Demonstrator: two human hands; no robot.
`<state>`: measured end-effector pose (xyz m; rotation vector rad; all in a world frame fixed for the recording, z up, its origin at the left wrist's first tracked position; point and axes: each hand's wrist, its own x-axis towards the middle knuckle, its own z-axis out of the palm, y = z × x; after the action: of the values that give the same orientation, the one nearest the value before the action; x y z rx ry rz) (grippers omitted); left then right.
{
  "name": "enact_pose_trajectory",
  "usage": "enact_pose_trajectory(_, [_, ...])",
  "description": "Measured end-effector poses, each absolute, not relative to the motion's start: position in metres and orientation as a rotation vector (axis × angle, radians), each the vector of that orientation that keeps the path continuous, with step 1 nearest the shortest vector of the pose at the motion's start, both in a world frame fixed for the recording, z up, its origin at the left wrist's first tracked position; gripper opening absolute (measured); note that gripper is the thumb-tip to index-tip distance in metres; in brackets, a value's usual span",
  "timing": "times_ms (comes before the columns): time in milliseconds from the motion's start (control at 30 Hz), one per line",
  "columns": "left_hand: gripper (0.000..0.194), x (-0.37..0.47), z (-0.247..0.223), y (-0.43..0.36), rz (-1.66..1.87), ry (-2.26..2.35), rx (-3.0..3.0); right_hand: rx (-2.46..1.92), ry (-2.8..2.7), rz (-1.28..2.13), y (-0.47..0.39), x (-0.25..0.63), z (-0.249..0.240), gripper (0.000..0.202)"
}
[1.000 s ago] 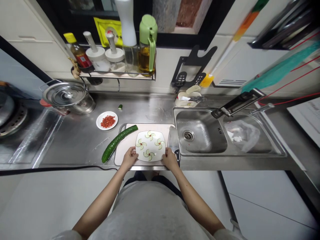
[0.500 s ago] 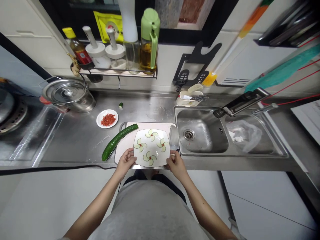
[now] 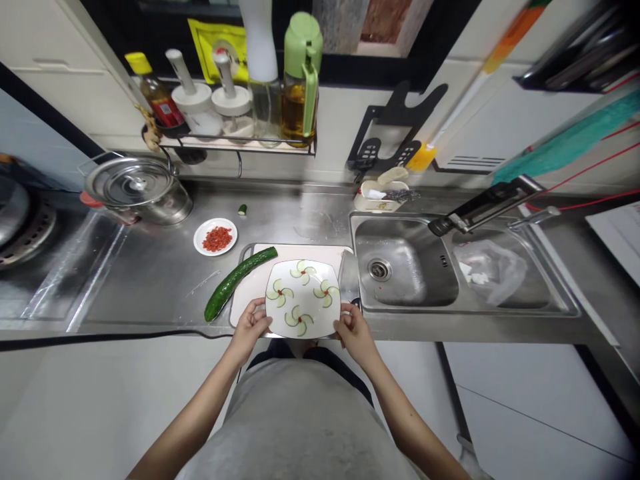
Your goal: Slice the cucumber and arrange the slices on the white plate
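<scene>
A white squarish plate is held over the pink cutting board between my two hands. On it lie several pinwheels of thin cucumber slices, each with a small red centre. My left hand grips the plate's left edge, thumb on the rim. At the opposite edge, my right hand is closed on the rim in the same way. A cucumber with one cut end lies across the board's left edge. The knife rests at the board's right side, its handle partly hidden by my right hand.
Left of the board is a small white dish of red goji-like bits, with a cucumber end behind it. A lidded steel pot stands farther left. The double sink and faucet are at the right; a bottle rack hangs above.
The plate has come slightly closer to my body and tilted a little, with both hands still on its edges. Everything else stays in place apart from a slight view shift.
</scene>
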<state>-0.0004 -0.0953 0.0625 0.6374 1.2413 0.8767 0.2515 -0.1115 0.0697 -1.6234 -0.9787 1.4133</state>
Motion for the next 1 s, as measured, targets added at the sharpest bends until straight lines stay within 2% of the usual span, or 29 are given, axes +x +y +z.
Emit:
enact_pose_trajectory(667, [0.052,0.004,0.066,-0.089,0.975,1.27,0.541,-1.611,-0.839,1.428,-0.099,0.248,0.073,0.034])
enact_pose_trajectory(900, [0.053,0.014,0.077,-0.089,0.992,1.209,0.537,-1.4,-0.507,1.582,-0.098,0.236,0.079,0.05])
enact_pose_trajectory(1000, [0.053,0.023,0.079,-0.092,0.958,1.175,0.563,-1.349,-0.311,1.55,-0.102,0.232,0.08,0.056])
